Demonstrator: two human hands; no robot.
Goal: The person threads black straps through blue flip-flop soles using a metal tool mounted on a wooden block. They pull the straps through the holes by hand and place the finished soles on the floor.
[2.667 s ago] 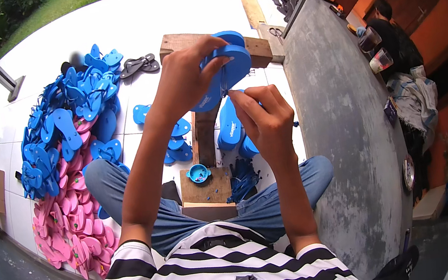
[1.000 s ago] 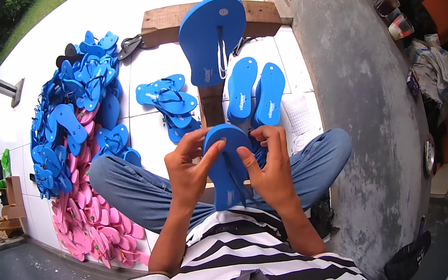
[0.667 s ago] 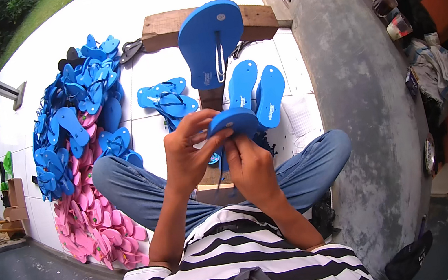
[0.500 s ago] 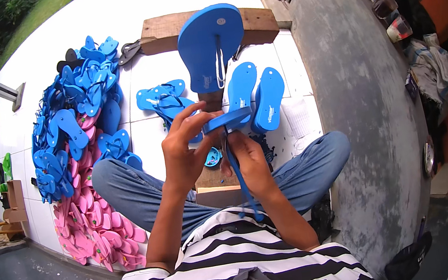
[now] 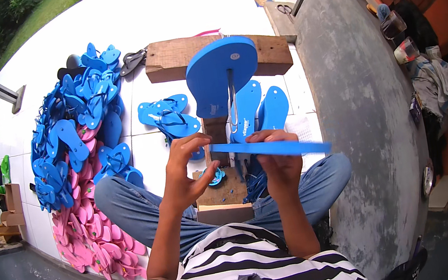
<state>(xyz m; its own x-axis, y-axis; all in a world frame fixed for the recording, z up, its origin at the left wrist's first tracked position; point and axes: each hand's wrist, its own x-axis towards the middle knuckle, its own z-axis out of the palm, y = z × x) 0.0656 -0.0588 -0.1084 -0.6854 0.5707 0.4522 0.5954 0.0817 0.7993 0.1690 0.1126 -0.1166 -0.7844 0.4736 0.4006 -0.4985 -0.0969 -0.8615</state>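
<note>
The blue sole (image 5: 266,147) is up in the air over the sitter's lap, almost edge-on to me and slanting slightly down to the right. The right hand (image 5: 283,171) has it firmly pinched, fingers over its upper side. The left hand (image 5: 182,170) is raised by the sole's left end, thumb and fingers well parted in a C; I can't tell whether a fingertip touches it. Beyond, a second blue sole (image 5: 214,80) stands tilted in front of a wooden beam (image 5: 165,61). A small blue bowl (image 5: 217,177) rests on a wooden board (image 5: 226,191) between jeans-clad legs (image 5: 137,203). On the left, white tiles (image 5: 8,139) bear heaped blue sandals (image 5: 66,133) and pink sandals (image 5: 96,242). A grey ledge (image 5: 361,118) runs along the right, with a dark-clothed person (image 5: 415,24) beyond it.
</note>
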